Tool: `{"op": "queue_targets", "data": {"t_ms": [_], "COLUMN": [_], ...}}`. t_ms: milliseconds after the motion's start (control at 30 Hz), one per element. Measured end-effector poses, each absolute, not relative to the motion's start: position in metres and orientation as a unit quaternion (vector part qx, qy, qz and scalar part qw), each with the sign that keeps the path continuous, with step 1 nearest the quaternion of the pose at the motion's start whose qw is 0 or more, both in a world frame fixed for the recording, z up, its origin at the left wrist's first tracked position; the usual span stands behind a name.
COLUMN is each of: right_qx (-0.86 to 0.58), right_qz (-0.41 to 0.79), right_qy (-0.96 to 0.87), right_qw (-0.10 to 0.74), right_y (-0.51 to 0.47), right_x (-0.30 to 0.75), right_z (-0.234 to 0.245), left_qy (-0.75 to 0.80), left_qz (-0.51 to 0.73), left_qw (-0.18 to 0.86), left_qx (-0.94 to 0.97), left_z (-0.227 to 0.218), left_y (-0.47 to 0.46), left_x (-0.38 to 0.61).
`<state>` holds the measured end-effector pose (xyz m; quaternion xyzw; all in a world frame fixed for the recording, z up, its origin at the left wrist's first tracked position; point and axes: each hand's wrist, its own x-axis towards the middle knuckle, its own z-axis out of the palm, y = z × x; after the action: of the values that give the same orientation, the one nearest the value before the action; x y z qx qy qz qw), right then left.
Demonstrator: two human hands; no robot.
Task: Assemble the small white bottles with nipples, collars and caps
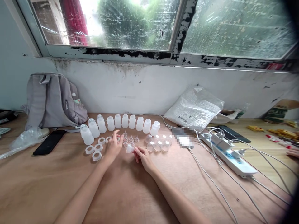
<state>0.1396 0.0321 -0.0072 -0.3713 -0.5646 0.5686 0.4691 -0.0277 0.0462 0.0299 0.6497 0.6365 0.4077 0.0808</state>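
My right hand (143,156) pinches a small translucent bottle cap (129,149) between thumb and fingers, just above the table. To its left, my left hand (113,146) hovers with fingers apart between the white screw rings (97,156) and a cluster of clear silicone nipples (131,139). It hides part of both groups, and nothing shows in its fingers. Behind the hands, several frosted baby bottles (125,121) stand upright in an arc. The leftmost ones, such as the near bottle (86,135), have tops fitted. More translucent caps (158,146) sit in rows right of my right hand.
At the left lie a black phone (49,142), a plastic bag (25,140) and a grey backpack (50,99). At the right, a power strip (231,158) trails white cables beside a silvery bag (195,107). Another person's hand (293,151) shows at the right edge.
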Motion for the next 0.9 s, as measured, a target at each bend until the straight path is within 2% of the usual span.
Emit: {"op": "queue_targets", "data": {"t_ms": [133, 400, 567, 667, 733, 900], "right_qx": [-0.375, -0.378, -0.369, -0.372, -0.375, -0.377], "right_qz": [0.568, 0.564, 0.555, 0.557, 0.56, 0.564], "right_qy": [-0.557, -0.559, -0.567, -0.556, -0.546, -0.522], "right_qw": [0.476, 0.475, 0.485, 0.492, 0.498, 0.516], "right_y": [0.033, 0.031, 0.031, 0.031, 0.031, 0.029], "right_x": [0.14, 0.14, 0.139, 0.139, 0.14, 0.143], "right_z": [-0.009, -0.008, -0.006, -0.007, -0.007, -0.006], "left_qy": [0.67, 0.678, 0.649, 0.572, 0.542, 0.511], "left_qz": [0.386, 0.385, 0.437, 0.531, 0.558, 0.534], "left_qw": [0.006, -0.027, -0.08, -0.134, -0.116, -0.065], "left_qx": [0.634, 0.626, 0.617, 0.611, 0.618, 0.671], "left_z": [0.04, 0.047, 0.051, 0.048, 0.041, 0.013], "left_y": [0.086, 0.134, 0.111, 0.079, 0.058, 0.026], "left_x": [-0.048, -0.078, -0.071, -0.058, -0.049, -0.036]}}
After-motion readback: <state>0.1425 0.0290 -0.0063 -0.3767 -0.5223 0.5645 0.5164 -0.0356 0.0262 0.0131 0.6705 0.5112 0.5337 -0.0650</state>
